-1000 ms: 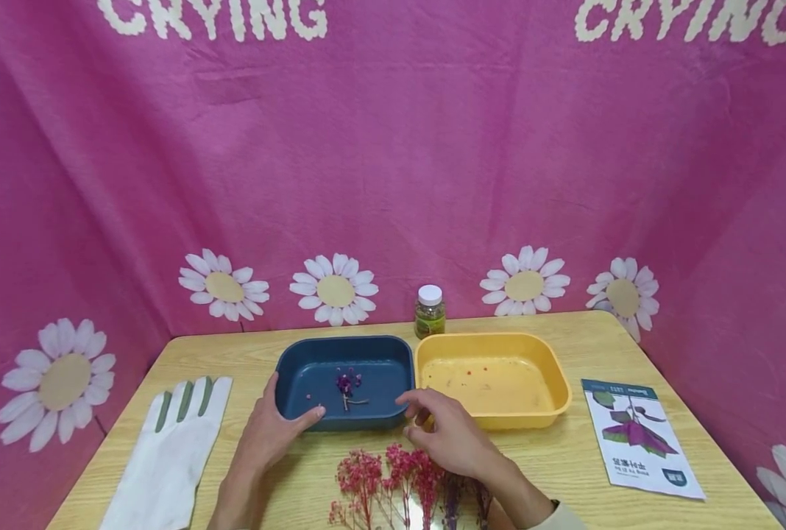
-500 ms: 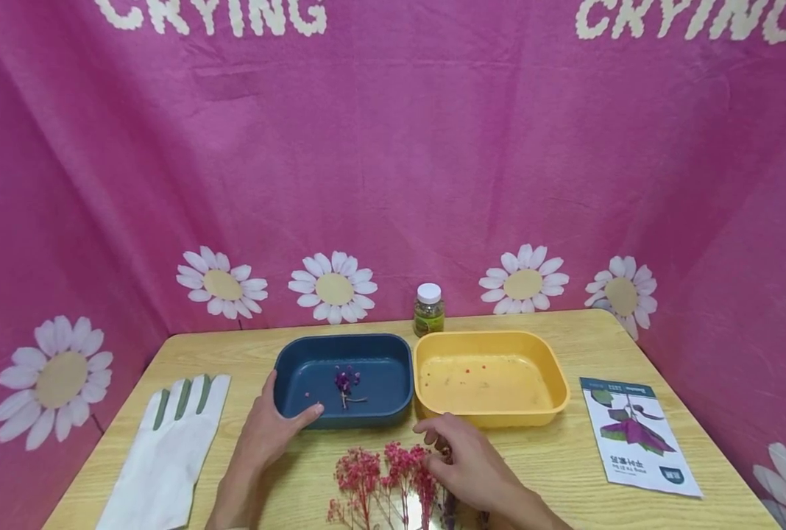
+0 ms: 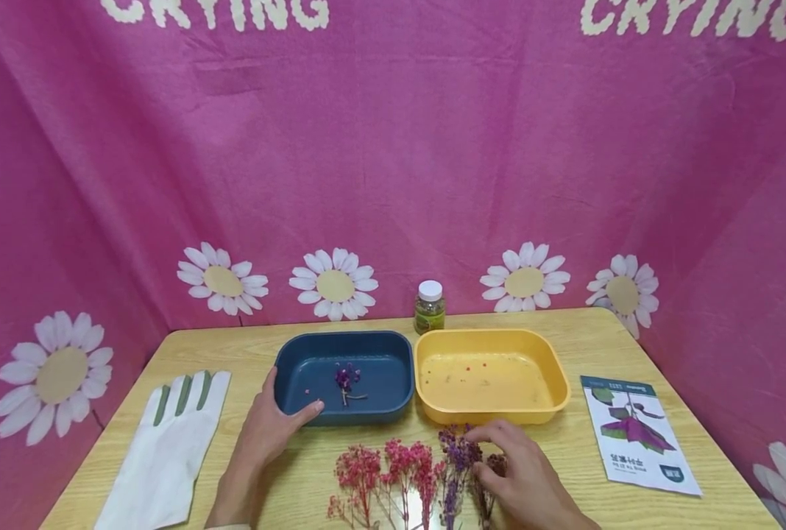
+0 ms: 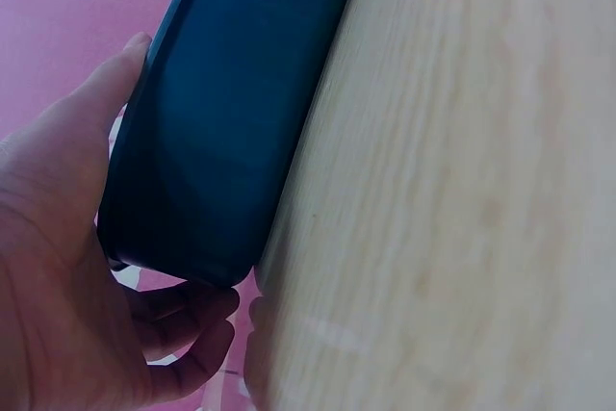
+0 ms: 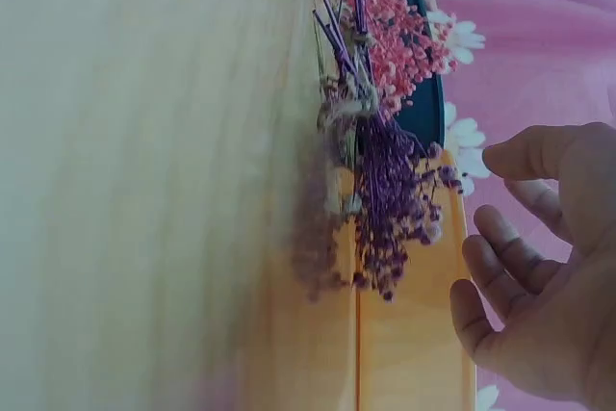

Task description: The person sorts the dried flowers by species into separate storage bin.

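My left hand (image 3: 270, 427) grips the near left corner of a dark blue tray (image 3: 380, 419), thumb over the front rim and fingers along its left end. The left wrist view shows those fingers bent around the end of the blue tray (image 4: 212, 132). In the tray lies a sprig of purple dried flowers (image 3: 347, 377) with a short stem. My right hand (image 3: 528, 475), fingers loosely bent and parted, hovers over bunches of purple dried flowers (image 3: 458, 453). The right wrist view has nothing between the fingers of the right hand (image 5: 549, 267), beside the tied purple bunch (image 5: 390, 190).
Pink dried flowers (image 3: 360, 471) lie left of the purple ones at the front. A yellow tray (image 3: 499, 416) with small bits inside adjoins the blue one. Behind stands a white-lidded jar (image 3: 430, 309). White gloves (image 3: 168, 449) lie left, a seed packet (image 3: 639, 434) right.
My right hand has moved from the blue tray's near right corner rightward and toward me, over the purple flowers, which now show more. The left hand stays on the blue tray.
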`<state>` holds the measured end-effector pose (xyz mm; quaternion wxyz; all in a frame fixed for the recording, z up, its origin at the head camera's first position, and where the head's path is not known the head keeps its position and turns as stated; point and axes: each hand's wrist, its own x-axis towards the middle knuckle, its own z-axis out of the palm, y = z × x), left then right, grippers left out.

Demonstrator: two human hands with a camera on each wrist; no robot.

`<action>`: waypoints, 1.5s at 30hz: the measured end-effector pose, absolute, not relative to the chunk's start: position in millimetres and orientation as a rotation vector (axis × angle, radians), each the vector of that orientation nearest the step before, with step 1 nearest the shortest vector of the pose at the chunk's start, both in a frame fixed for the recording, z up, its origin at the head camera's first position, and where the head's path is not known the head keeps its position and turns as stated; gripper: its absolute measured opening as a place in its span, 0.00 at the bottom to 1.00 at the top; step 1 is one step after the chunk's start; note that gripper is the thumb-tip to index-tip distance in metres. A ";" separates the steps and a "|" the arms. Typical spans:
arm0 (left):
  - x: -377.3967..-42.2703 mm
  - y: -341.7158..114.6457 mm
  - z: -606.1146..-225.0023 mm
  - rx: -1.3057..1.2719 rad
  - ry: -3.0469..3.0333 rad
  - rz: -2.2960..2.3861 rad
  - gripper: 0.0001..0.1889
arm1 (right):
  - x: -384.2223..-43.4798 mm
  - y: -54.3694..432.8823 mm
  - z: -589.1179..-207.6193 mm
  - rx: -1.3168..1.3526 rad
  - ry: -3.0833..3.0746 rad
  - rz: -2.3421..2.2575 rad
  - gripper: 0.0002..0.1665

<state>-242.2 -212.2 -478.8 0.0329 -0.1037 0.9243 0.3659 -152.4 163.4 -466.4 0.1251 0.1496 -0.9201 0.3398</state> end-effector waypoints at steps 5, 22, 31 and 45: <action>-242.2 -211.4 -477.1 -0.313 2.847 1.127 0.63 | -145.8 176.8 -467.6 0.332 -2.801 0.976 0.22; -240.6 -211.0 -479.5 -0.310 2.842 1.112 0.63 | -156.6 173.1 -477.8 -0.051 -3.358 0.917 0.43; -240.1 -211.2 -477.1 -0.325 2.829 1.110 0.63 | -149.9 174.1 -476.6 -0.056 -3.253 0.896 0.30; -241.0 -210.6 -476.9 -0.325 2.815 1.120 0.63 | -150.5 185.5 -475.0 0.019 -3.193 1.214 0.10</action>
